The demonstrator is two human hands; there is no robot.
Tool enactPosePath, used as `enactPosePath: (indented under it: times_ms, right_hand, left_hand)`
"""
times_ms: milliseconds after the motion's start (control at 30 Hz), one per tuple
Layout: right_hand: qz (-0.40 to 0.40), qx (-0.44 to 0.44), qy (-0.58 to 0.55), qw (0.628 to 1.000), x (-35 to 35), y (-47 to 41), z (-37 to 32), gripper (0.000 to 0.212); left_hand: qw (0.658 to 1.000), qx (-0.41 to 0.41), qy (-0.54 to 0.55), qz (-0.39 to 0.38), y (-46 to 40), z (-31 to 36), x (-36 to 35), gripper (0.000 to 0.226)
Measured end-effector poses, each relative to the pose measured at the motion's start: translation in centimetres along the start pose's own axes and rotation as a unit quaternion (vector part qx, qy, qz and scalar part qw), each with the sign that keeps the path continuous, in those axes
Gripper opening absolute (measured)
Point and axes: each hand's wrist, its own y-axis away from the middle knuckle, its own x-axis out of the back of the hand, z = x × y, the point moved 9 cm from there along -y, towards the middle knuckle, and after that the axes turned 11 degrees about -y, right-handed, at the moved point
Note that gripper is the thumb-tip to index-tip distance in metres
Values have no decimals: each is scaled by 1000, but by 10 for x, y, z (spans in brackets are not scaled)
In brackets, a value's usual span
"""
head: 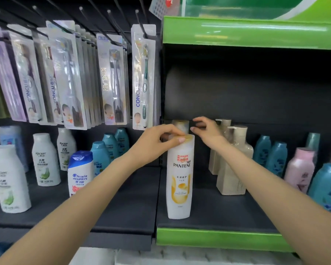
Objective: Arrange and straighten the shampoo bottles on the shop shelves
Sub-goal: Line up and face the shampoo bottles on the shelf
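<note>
Two hands up at the shelf [208,209]. Left hand [157,142] pinches cap of the white shampoo bottle [180,178], which stands upright near shelf's front edge. Right hand [206,131] hovers just behind it, fingers loosely curled, holding nothing, next to beige pump bottles [231,165]. Toothbrush packs [111,79] hang upper left.

Your Pantene bottle [180,176] stands upright near the shelf [208,213] front, another bottle [181,126] behind it. Pump bottles [231,161] stand to its right, the Head & Shoulders bottle [80,173] to its left, below hanging toothbrushes [111,79].
</note>
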Motion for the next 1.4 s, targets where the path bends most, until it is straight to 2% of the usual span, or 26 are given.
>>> enactPosePath:
  times_ms: [167, 300, 467, 667, 867, 967, 1233, 1333, 1400]
  right_hand:
    - [-72, 31, 46, 996, -31, -37, 8, 58]
    - [-130, 23, 2, 991, -50, -46, 17, 55]
    - [-64, 63, -64, 994, -42, -35, 8, 38]
    - [-8, 77, -72, 994, -22, -7, -3, 35]
    - [51, 54, -27, 997, 16, 33, -8, 35]
    - [70, 52, -26, 996, 40, 62, -26, 34]
    - [115, 53, 1, 992, 90, 137, -76, 31]
    - [122, 53, -22, 991, 102, 157, -87, 30]
    - [133, 31, -61, 989, 111, 169, -86, 28]
  left_hand:
    - [1000, 2, 8, 6, 1, 3, -1, 20]
    - [1000, 23, 14, 8, 2, 2, -1, 21]
    - [999, 44, 9, 15, 4, -4, -2, 21]
    - [998, 44, -3, 35, 10, -2, -4, 20]
    - [989, 52, -37, 135, 21, 0, -1, 22]
    - [986, 42, -44, 155, 23, 6, -1, 23]
    - [978, 58, -141, 141, 24, 17, 7, 26]
    - [969, 42, -188, 155, 31, 36, 9, 29]
    - [974, 18, -169, 153, 38, 58, 2, 29]
